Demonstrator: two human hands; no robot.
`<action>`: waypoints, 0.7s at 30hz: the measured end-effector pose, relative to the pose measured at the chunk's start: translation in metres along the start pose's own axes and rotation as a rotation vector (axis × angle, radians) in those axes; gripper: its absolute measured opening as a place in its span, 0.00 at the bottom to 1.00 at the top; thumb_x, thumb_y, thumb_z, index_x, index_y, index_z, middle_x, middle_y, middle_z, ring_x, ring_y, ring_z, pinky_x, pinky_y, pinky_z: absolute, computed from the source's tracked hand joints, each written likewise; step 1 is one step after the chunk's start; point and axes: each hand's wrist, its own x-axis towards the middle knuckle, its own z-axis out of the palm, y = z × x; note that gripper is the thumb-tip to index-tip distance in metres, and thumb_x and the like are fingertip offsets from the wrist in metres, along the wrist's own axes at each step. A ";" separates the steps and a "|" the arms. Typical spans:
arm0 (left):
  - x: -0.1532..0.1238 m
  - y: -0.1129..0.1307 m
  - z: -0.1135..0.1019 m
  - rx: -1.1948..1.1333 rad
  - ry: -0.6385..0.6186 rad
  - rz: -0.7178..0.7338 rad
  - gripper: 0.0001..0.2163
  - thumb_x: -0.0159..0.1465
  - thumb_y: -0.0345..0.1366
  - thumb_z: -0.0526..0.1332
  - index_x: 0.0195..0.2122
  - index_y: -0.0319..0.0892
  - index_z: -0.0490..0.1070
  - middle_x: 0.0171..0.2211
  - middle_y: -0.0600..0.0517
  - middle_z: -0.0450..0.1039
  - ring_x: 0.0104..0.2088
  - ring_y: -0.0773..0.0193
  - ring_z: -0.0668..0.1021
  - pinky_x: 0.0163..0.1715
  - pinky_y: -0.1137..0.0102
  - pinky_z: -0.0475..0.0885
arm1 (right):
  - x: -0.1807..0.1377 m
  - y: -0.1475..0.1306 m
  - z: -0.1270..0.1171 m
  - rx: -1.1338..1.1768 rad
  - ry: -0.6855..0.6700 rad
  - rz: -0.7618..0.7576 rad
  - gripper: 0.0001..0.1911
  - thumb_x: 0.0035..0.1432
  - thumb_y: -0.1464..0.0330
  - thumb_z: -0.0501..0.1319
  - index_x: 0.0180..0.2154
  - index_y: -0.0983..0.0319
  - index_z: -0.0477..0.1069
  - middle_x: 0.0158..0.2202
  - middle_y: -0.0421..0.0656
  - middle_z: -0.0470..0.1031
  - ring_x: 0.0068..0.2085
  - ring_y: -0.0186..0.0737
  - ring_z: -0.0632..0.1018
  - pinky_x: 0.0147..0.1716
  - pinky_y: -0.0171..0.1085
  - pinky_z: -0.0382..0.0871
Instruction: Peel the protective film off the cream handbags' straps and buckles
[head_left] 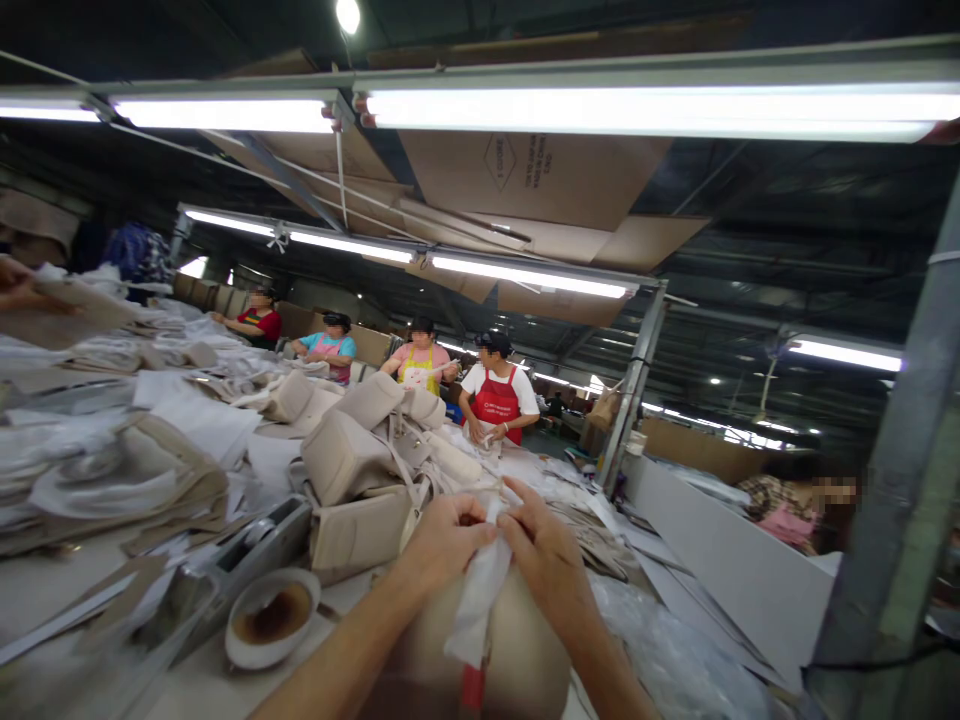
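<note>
A rounded beige bag (pixel 517 650) sits right in front of me at the bottom of the view. My left hand (pixel 442 545) and my right hand (pixel 544 550) meet on top of it. Both are closed in a pinch on a strip of white paper (pixel 480 590) that hangs down over the bag. A small red piece (pixel 471 690) shows at the strip's lower end. Just beyond my hands lies a pile of beige bags (pixel 360 450).
A white bowl with brown liquid (pixel 271 615) and a tape dispenser (pixel 255 545) sit at my left. Stacks of beige and white material (pixel 112 470) cover the long table. Several workers in aprons (pixel 496 400) stand along its far side. A grey post (pixel 892 530) rises at right.
</note>
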 end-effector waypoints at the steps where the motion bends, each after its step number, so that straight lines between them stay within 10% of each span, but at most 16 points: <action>1: -0.001 0.001 -0.001 -0.005 -0.007 -0.013 0.07 0.45 0.38 0.61 0.24 0.41 0.67 0.16 0.60 0.62 0.18 0.72 0.62 0.19 0.73 0.55 | 0.001 0.000 0.000 -0.035 0.001 -0.036 0.24 0.58 0.64 0.55 0.55 0.63 0.71 0.28 0.41 0.79 0.32 0.45 0.78 0.35 0.41 0.69; 10: -0.011 -0.006 -0.007 -0.048 -0.019 -0.146 0.11 0.44 0.40 0.65 0.25 0.40 0.69 0.17 0.59 0.62 0.18 0.71 0.64 0.18 0.75 0.58 | 0.010 0.001 -0.007 -0.184 0.113 -0.050 0.21 0.60 0.65 0.52 0.50 0.63 0.75 0.39 0.50 0.80 0.41 0.49 0.79 0.44 0.46 0.71; 16: -0.010 -0.011 -0.005 -0.062 -0.031 -0.200 0.12 0.40 0.41 0.64 0.25 0.41 0.67 0.15 0.60 0.63 0.17 0.71 0.65 0.16 0.75 0.60 | 0.028 0.005 -0.020 -0.111 -0.255 -0.216 0.24 0.52 0.72 0.55 0.50 0.60 0.78 0.44 0.47 0.82 0.42 0.47 0.80 0.46 0.45 0.73; 21: -0.011 -0.010 0.001 -0.103 -0.003 -0.220 0.12 0.39 0.41 0.62 0.24 0.42 0.66 0.14 0.60 0.62 0.16 0.71 0.64 0.15 0.75 0.59 | 0.024 0.008 -0.019 -0.052 -0.304 -0.214 0.24 0.54 0.71 0.55 0.52 0.58 0.77 0.46 0.47 0.82 0.46 0.48 0.80 0.49 0.46 0.72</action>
